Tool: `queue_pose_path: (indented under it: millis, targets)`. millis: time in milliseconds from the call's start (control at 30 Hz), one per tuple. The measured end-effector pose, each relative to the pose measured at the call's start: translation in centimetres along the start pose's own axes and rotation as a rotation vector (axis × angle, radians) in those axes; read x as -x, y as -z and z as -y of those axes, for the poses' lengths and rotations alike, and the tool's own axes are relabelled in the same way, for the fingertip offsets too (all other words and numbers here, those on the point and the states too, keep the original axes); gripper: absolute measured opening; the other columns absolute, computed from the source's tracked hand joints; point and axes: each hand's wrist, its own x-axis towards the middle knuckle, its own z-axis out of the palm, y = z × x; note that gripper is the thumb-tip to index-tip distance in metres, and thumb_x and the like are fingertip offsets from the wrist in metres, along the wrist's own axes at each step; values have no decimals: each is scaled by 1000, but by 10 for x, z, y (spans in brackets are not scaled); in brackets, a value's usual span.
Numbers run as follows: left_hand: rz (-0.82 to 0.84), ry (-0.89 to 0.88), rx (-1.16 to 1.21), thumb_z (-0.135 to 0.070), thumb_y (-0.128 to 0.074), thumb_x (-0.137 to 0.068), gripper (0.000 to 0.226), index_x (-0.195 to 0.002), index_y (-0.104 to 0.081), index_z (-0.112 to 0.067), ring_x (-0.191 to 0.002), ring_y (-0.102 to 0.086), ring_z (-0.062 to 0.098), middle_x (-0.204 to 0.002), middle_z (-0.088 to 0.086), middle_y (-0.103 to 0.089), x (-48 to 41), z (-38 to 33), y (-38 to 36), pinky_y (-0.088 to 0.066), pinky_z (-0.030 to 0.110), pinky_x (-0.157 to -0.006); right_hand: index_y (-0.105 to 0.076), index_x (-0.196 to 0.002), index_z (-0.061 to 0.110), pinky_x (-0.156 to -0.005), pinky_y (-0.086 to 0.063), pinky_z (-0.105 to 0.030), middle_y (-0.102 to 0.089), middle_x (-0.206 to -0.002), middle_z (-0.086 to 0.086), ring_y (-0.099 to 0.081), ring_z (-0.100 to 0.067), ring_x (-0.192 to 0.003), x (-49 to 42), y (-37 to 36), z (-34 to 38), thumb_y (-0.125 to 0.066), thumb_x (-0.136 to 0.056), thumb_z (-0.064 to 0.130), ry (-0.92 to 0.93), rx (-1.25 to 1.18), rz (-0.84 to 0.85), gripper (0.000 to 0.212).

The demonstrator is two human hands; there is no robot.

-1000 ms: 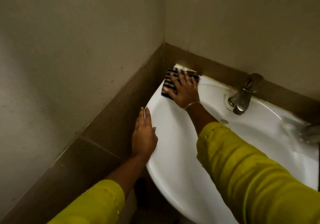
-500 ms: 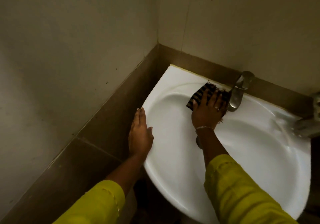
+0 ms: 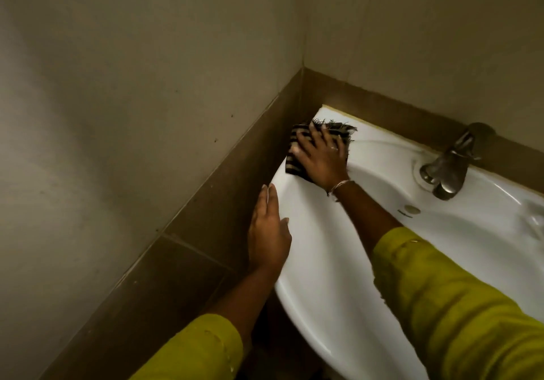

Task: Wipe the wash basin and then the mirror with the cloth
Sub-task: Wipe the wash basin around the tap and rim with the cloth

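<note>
Right hand (image 3: 319, 156): fingers spread, palm pressed flat on the dark striped cloth with frayed edges (image 3: 297, 156), which lies on the far left corner of the white ceramic wash basin's rim (image 3: 329, 291), just beside the brown tiled wall band (image 3: 223, 203). Left hand (image 3: 268, 232): fingers together, laid flat along the basin's left outer edge, holding nothing. Dull metal tap (image 3: 450, 167) stands at the back rim, well apart from the cloth. Both sleeves yellow-green.
</note>
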Motion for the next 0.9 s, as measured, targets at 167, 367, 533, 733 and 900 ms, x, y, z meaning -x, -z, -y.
queue_pose_path:
  millis: [167, 367, 533, 733, 900]
  targets:
    - [1, 83, 61, -16, -55, -90, 70, -146, -12, -13, -136, -30, 26, -154, 7, -18, 2, -2, 2, -31, 30, -105, -19, -147, 25, -115, 2, -49, -9, -158, 0, 0, -23, -146, -14, 0, 13, -25, -99, 39, -102, 70, 63, 50]
    - [-37, 96, 237, -21, -55, -87, 62, -142, -28, -8, -131, -37, 28, -146, 14, -34, 0, 3, 4, -31, 25, -101, -24, -146, 26, -113, 4, -56, -5, -159, -3, 6, -27, -145, -1, -23, 38, -33, -97, 37, -163, 71, -34, 51]
    - [-144, 119, 546, -35, -41, -82, 63, -135, -38, -1, -122, -41, 14, -137, 17, -45, 1, 4, 4, -28, 8, -92, -23, -146, 25, -112, 4, -57, 1, -159, 0, 13, -27, -144, 24, -42, 70, -43, -90, 32, -209, 1, -44, 60]
    - [-146, 230, 888, -39, -34, -84, 64, -134, -39, 1, -110, -48, 6, -127, 4, -47, -2, 6, 7, -37, 1, -82, -5, -149, 21, -114, -11, -58, 18, -154, -19, 18, -38, -141, 35, -47, 93, -48, -89, 27, -417, -128, -59, 74]
    - [-21, 384, 1093, -47, -32, -94, 58, -131, -46, -3, -118, -52, 23, -130, 17, -53, -12, 19, 18, -39, 41, -104, -1, -149, 24, -111, -16, -60, 20, -153, -20, 15, -44, -140, 42, -46, 104, -47, -91, 25, -457, -141, -11, 74]
